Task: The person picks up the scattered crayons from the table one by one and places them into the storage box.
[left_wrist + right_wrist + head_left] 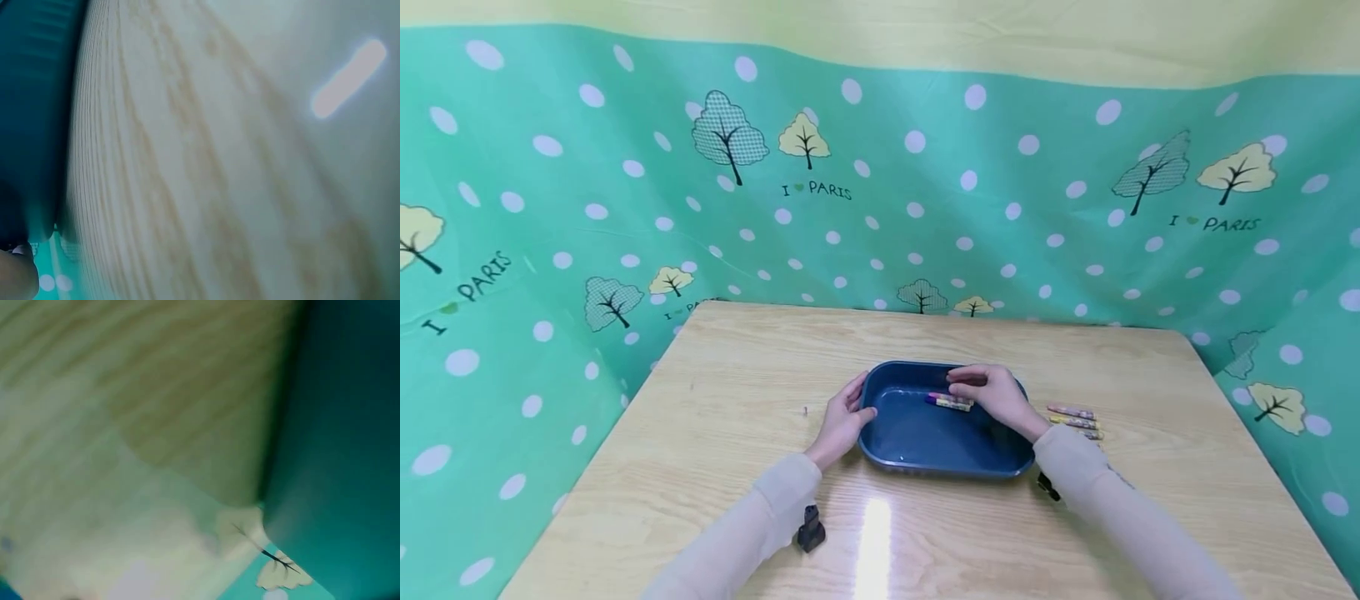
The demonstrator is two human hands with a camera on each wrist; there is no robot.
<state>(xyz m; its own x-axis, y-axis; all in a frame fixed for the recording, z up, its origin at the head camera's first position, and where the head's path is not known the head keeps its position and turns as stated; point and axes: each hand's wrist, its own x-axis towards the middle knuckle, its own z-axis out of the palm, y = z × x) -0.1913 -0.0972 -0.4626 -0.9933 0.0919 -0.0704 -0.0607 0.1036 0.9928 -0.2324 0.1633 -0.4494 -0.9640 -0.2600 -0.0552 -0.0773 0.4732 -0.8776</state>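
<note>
A dark blue rectangular tray point(917, 468) sits on the table. My left hand point(841, 421) grips its left rim, thumb over the inner side and fingers along the outside. Inside the tray, towards the back, a purple-tipped crayon and a dark-blue-tipped crayon point(953, 405) lie side by side. Just above them is my right hand point(996, 394), its fingers bent and a small gap between fingertips and thumb; nothing shows in it. The tray's outer wall fills one side of the left wrist view point(34, 112) and of the right wrist view point(337, 450).
More crayons, including a pink one point(1071, 411) and a yellow one point(1073, 422), lie right of the tray, partly behind the right sleeve. Black devices, one of them a block point(810, 530), hang at both wrists. A patterned green curtain point(880, 183) surrounds the wooden table point(760, 358).
</note>
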